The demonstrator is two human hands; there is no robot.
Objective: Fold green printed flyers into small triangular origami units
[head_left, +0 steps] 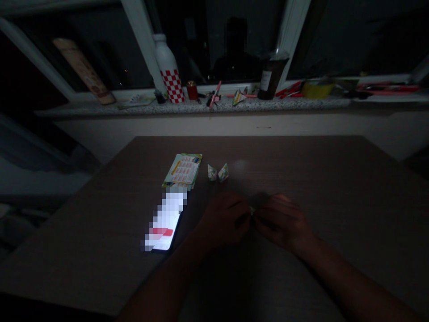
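Observation:
My left hand [229, 219] and my right hand [283, 219] meet over the table, fingertips nearly together. Between them shows a sliver of a small piece of folded paper [252, 209], greenish and white; the rest of it is hidden by my fingers. Both hands are closed, pinching at this paper. Beyond my left hand stand two small folded paper pieces [223, 172], pointed and printed in green, white and pink. To their left lies a stack of printed paper sheets [184, 170]. A lit phone [164, 221] lies left of my left forearm.
The wooden table [335, 179] ends at a wall below a stone window sill [208, 108]. On the sill stand a white bottle with red checks [170, 71], a dark cup [271, 78], a red-capped jar [192, 90], a leaning cylinder [83, 69] and several pens. The room is dim.

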